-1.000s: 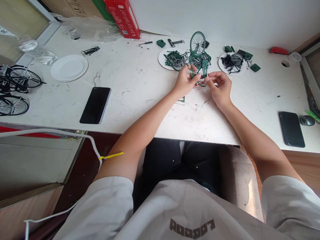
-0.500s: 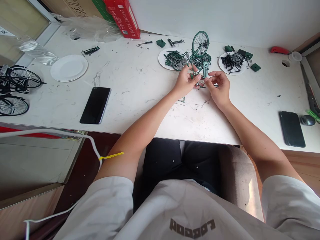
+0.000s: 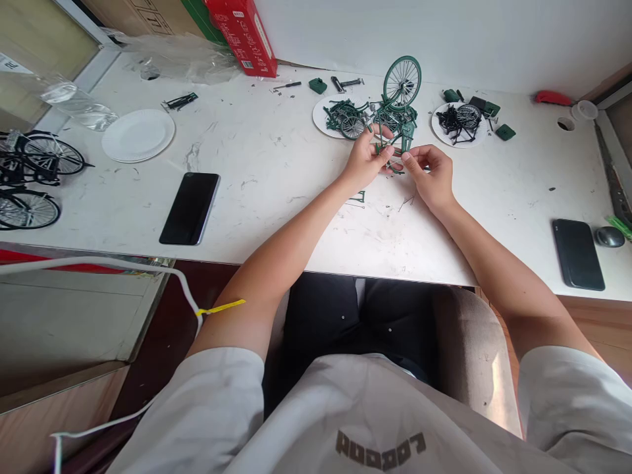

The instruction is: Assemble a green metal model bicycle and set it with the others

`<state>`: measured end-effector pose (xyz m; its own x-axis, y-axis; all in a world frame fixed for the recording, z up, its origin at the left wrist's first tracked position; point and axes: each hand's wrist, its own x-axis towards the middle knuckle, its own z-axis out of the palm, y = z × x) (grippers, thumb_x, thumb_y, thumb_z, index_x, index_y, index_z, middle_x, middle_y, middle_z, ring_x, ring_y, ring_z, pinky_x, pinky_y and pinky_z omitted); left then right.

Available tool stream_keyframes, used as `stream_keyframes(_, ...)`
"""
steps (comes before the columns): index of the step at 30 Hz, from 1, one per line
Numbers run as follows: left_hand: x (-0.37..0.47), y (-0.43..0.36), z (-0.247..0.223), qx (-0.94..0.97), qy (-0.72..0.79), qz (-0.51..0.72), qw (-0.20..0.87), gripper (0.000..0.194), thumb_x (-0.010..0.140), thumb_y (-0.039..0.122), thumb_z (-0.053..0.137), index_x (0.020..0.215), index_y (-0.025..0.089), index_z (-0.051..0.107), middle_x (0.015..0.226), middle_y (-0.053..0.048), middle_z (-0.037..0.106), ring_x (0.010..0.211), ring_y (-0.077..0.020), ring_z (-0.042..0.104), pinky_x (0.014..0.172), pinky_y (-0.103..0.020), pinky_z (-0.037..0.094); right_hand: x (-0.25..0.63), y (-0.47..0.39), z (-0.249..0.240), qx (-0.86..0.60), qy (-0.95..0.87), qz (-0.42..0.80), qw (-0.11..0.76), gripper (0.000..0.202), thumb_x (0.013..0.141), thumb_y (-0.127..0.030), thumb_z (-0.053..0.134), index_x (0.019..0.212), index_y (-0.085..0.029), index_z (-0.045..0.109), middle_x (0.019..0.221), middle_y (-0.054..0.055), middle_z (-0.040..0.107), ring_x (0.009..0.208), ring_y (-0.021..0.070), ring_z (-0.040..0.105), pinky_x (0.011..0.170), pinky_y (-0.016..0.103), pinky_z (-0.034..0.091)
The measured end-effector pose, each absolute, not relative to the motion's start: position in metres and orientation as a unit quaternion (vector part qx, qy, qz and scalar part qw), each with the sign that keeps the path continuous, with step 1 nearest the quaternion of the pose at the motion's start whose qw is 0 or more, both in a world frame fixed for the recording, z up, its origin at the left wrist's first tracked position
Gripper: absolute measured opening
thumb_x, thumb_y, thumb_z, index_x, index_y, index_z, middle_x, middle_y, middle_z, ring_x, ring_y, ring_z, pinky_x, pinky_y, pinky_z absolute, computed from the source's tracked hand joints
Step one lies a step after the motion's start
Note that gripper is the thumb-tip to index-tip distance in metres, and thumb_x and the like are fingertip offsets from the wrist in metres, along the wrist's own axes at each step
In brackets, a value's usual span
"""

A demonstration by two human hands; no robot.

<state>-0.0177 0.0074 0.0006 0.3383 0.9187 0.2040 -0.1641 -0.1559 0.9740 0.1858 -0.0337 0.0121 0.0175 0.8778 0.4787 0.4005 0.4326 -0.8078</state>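
Note:
Near the back of the white table I hold a green model bicycle (image 3: 402, 83), its spoked wheel pointing up and away from me. My left hand (image 3: 369, 157) is closed around the frame from the left. On the other side my right hand (image 3: 430, 170) pinches the near end of the model at a green part (image 3: 407, 137). My fingers cover much of the frame. Just behind the model, a white plate (image 3: 320, 120) bears a pile of green bicycle parts. A small green piece (image 3: 359, 197) lies on the table by my left wrist.
To the right stands a plate of black parts (image 3: 459, 125), with green pieces around it. A screwdriver (image 3: 287, 85) and a red box (image 3: 244, 36) are at the back. On the left are a phone (image 3: 189, 208), paper plates (image 3: 139, 135) and black model bicycles (image 3: 34, 178).
The model's wheel has tilted a little up and to the right. Both hands keep their hold with only slight finger movement.

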Motion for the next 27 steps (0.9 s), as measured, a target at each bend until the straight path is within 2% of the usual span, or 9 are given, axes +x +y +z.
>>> stream_keyframes(4,-0.021,0.005,0.006,0.603,0.323,0.447,0.577,0.076,0.102,0.073,0.077,0.155,0.025,0.051,0.126,-0.014,0.081,0.139,-0.037,0.08,0.119,-0.057,0.065,0.185,-0.034,0.014,-0.485,-0.65,0.24,0.534,0.07,0.087,-0.094,0.081,0.097,-0.026,0.077,0.092,0.003,0.075,0.077,0.017,0.062,0.077,0.039,0.059)
stream_keyframes(9,-0.024,0.001,0.014,0.606,0.317,0.431,0.589,0.079,0.094,0.056,0.091,0.154,0.023,0.053,0.134,-0.015,0.079,0.144,-0.0396,0.077,0.121,-0.06,0.063,0.185,-0.032,0.013,-0.467,-0.622,0.311,0.546,0.074,0.078,-0.098,0.085,0.099,-0.027,0.075,0.097,0.005,0.077,0.085,0.0205,0.071,0.081,0.041,0.064)
stream_keyframes(12,-0.026,-0.003,0.019,0.612,0.319,0.424,0.586,0.082,0.091,0.049,0.094,0.156,0.023,0.052,0.137,-0.017,0.079,0.144,-0.0387,0.077,0.121,-0.06,0.063,0.185,-0.033,0.015,-0.451,-0.61,0.367,0.538,0.072,0.081,-0.096,0.085,0.101,-0.028,0.074,0.097,0.006,0.076,0.091,0.023,0.076,0.077,0.04,0.066)
stream_keyframes(15,-0.026,-0.006,0.024,0.62,0.327,0.42,0.576,0.08,0.093,0.051,0.092,0.157,0.024,0.053,0.135,-0.016,0.08,0.139,-0.0363,0.079,0.118,-0.057,0.065,0.187,-0.034,0.019,-0.452,-0.603,0.394,0.526,0.069,0.084,-0.094,0.083,0.101,-0.029,0.073,0.095,0.006,0.074,0.092,0.0234,0.075,0.067,0.036,0.063)
stream_keyframes(18,-0.027,-0.004,0.027,0.627,0.357,0.429,0.543,0.067,0.101,0.054,0.083,0.155,0.025,0.054,0.134,-0.014,0.08,0.13,-0.0314,0.082,0.115,-0.052,0.067,0.191,-0.033,0.023,-0.473,-0.586,0.395,0.527,0.07,0.082,-0.096,0.084,0.098,-0.029,0.072,0.091,0.005,0.069,0.084,0.0206,0.07,0.053,0.03,0.052)
stream_keyframes(21,-0.033,0.002,0.036,0.632,0.42,0.463,0.458,0.045,0.113,0.052,0.067,0.149,0.027,0.055,0.139,-0.013,0.078,0.116,-0.025,0.085,0.11,-0.046,0.068,0.197,-0.029,0.025,-0.483,-0.574,0.388,0.535,0.072,0.08,-0.097,0.084,0.094,-0.028,0.07,0.089,0.004,0.064,0.079,0.0181,0.064,0.047,0.028,0.044)
stream_keyframes(23,-0.039,-0.001,0.052,0.639,0.464,0.487,0.372,0.032,0.116,0.045,0.06,0.142,0.027,0.057,0.139,-0.013,0.077,0.11,-0.0234,0.084,0.11,-0.044,0.066,0.199,-0.027,0.025,-0.481,-0.571,0.388,0.54,0.073,0.079,-0.098,0.084,0.092,-0.028,0.068,0.088,0.004,0.061,0.079,0.0178,0.062,0.047,0.027,0.043)
stream_keyframes(25,-0.043,-0.02,0.077,0.664,0.485,0.478,0.309,0.021,0.116,0.039,0.06,0.131,0.024,0.062,0.129,-0.012,0.077,0.114,-0.0249,0.083,0.113,-0.045,0.062,0.2,-0.026,0.026,-0.48,-0.564,0.396,0.544,0.074,0.077,-0.098,0.085,0.092,-0.028,0.069,0.087,0.004,0.06,0.079,0.018,0.062,0.048,0.027,0.043)
stream_keyframes(27,-0.038,-0.058,0.103,0.725,0.439,0.398,0.352,0.012,0.113,0.031,0.061,0.113,0.021,0.068,0.118,-0.01,0.08,0.115,-0.0241,0.081,0.113,-0.043,0.062,0.199,-0.027,0.026,-0.478,-0.554,0.403,0.55,0.075,0.075,-0.098,0.087,0.092,-0.028,0.069,0.087,0.004,0.06,0.079,0.018,0.061,0.048,0.027,0.044)
